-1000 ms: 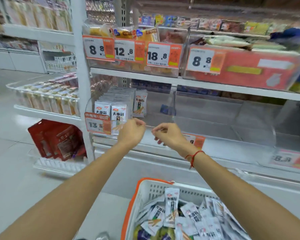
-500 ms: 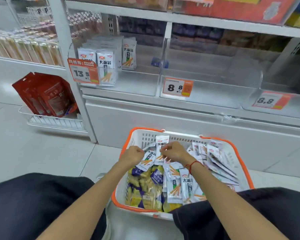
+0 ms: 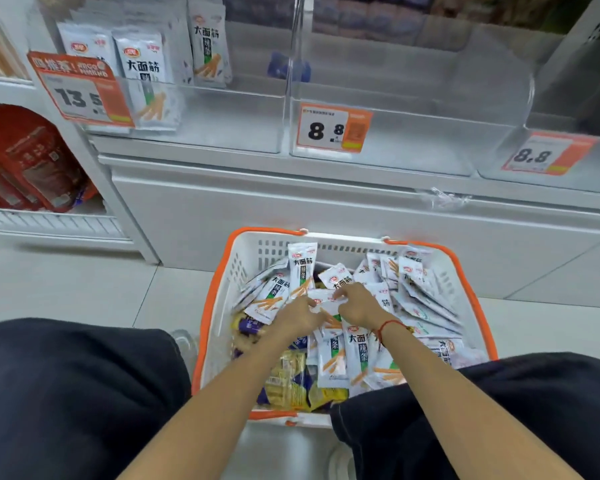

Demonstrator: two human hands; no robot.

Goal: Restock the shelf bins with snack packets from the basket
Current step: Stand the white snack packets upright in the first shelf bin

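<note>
**Head view: picking packets from the basket**

Down in the orange-rimmed white plastic basket (image 3: 222, 306), left hand (image 3: 297, 315) and right hand (image 3: 355, 306) pinching one white foil snack packet (image 3: 326, 304). Probably light, slippery, crushable; best pinched at sealed edges. Clear shelf bin (image 3: 222, 116) far left, part-filled.

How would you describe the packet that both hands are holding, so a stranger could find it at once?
Look into the white basket with the orange rim, on the floor below the shelf. Near its middle, the left hand and right hand pinch one white packet. It lies crosswise atop the others.
</note>
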